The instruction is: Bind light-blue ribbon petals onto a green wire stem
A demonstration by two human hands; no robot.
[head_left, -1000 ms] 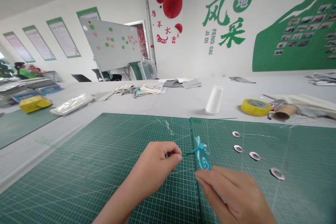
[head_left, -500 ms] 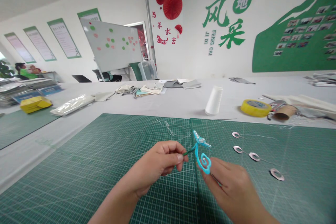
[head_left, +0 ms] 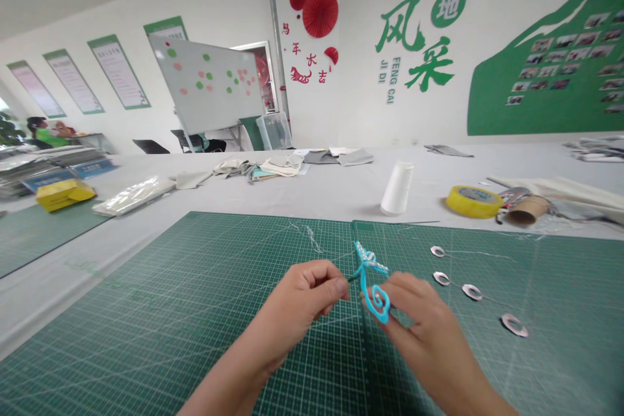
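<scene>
Your left hand [head_left: 316, 289] pinches the green stem [head_left: 353, 277] of a blue ornament [head_left: 368, 262] above the cutting mat [head_left: 219, 273], while your half-curled right hand [head_left: 424, 318] sits behind its curl [head_left: 383, 319], grip unclear, where pushing too hard could bend the curl or twist the stem.

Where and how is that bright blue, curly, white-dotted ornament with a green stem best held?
Probably by the slim, dark green stem, from the left: it juts that way from the bright blue curls, offering a narrow grip. The left hand pinches there.
</scene>
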